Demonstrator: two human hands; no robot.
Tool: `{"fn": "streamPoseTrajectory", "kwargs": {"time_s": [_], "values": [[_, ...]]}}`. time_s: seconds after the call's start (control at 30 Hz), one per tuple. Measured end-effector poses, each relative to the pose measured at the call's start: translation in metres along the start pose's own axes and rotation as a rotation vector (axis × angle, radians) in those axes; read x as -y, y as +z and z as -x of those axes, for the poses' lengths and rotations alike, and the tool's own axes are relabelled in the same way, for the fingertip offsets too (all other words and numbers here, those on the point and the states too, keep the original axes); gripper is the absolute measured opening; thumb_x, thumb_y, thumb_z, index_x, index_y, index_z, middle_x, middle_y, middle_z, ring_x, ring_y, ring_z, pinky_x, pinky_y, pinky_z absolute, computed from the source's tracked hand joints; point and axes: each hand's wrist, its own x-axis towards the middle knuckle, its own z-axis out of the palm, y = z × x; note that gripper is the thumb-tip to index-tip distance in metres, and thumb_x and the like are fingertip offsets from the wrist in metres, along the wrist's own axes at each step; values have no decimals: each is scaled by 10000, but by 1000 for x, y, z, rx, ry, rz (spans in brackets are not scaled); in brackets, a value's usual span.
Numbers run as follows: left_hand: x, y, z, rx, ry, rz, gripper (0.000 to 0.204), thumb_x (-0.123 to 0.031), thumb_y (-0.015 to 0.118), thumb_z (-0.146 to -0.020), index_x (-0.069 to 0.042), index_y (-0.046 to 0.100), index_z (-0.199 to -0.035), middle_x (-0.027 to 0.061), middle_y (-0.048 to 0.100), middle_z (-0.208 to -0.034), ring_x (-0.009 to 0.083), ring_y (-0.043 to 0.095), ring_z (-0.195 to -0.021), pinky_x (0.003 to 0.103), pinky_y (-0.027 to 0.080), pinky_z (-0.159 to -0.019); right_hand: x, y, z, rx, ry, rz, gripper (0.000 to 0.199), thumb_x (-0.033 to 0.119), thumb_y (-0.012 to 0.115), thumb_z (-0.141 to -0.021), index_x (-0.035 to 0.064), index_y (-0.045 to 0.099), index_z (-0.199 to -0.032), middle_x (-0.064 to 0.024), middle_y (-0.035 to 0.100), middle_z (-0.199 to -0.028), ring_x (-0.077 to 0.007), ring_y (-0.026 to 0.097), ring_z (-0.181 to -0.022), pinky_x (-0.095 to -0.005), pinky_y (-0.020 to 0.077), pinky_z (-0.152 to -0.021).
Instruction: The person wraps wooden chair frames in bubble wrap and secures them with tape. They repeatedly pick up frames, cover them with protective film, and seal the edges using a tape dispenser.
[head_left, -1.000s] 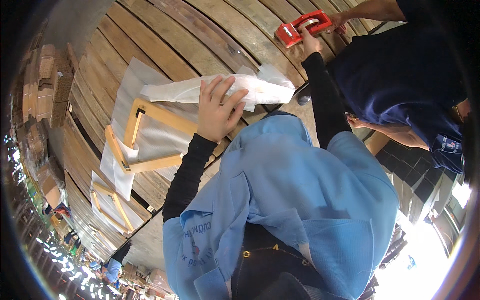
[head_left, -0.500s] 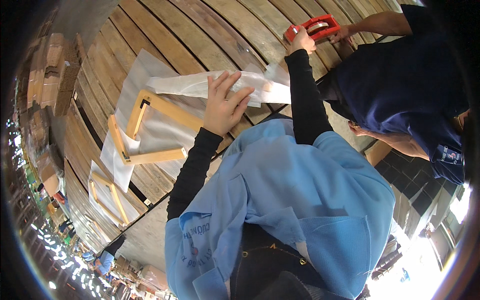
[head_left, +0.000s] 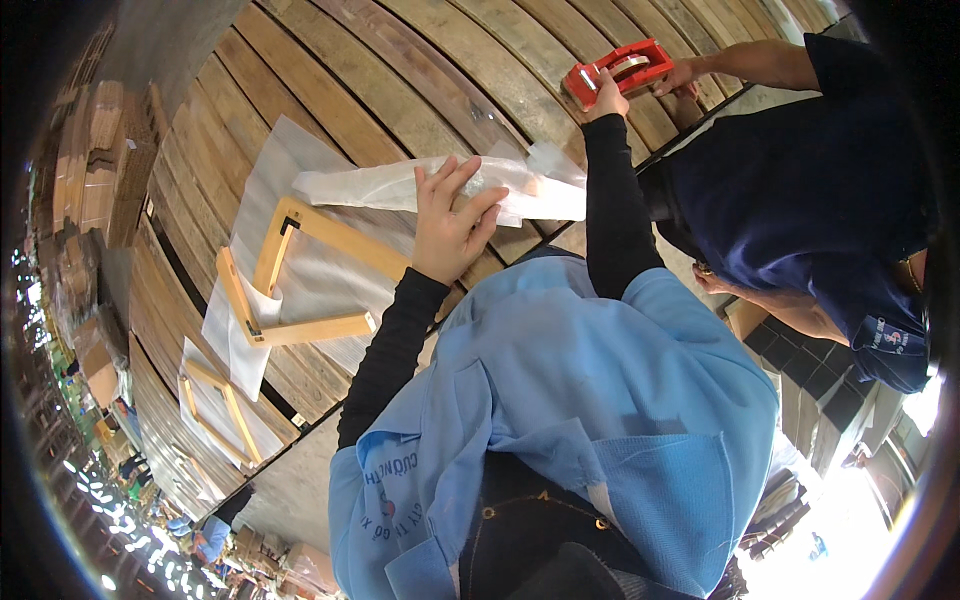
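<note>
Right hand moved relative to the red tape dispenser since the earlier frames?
No. The right hand stays at the red tape dispenser, touching its near end as before; both shift together in the picture, so the head moved.

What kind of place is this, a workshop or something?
Probably a packing area in a woodworking shop: a wooden frame lies on white wrapping sheet on a slatted wooden table, with a red tape dispenser and stacked wooden pieces nearby.
</note>
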Motion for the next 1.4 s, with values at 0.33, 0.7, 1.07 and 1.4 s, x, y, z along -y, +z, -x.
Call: {"fn": "streamPoseTrajectory", "kwargs": {"time_s": [0.33, 0.7, 1.07, 1.4], "values": [[3, 3, 2, -6, -29, 2, 344, -158, 767, -842, -299, 735, -1155, 56, 551, -1437, 360, 458, -1352, 646, 196, -1189, 14, -2, 25, -116, -92, -147, 408, 205, 473, -933, -126, 615, -1125, -218, 666, -1110, -381, 721, -869, -554, 614, -707], [10, 8, -1, -3, 6, 24, 324, -137, 729, -857, -280, 736, -1148, 75, 519, -1452, 386, 448, -1378, 675, 177, -1188, 87, 4, -4, -275, -882, 1203, 649, 475, 862, -708, 174, 654, -1244, -159, 533, -1322, -344, 509, -1243, -484, 439, -1009], [12, 7, -1, -12, 22, 39, 343, -104, 738, -840, -278, 744, -1136, 77, 521, -1452, 378, 460, -1371, 656, 174, -1197, 92, -6, -17, -36, -851, 1253, 268, 367, 836, -759, 135, 793, -887, -138, 690, -1012, -323, 652, -1018, -460, 515, -878], [16, 6, 0, 15, 31, 47, 356, -105, 752, -827, -269, 742, -1143, 103, 517, -1457, 402, 451, -1379, 658, 174, -1194, 49, -13, 68, 24, -1054, 1016, 187, 267, 817, -795, 98, 756, -847, -122, 632, -883, -328, 620, -889, -457, 482, -759]]}}
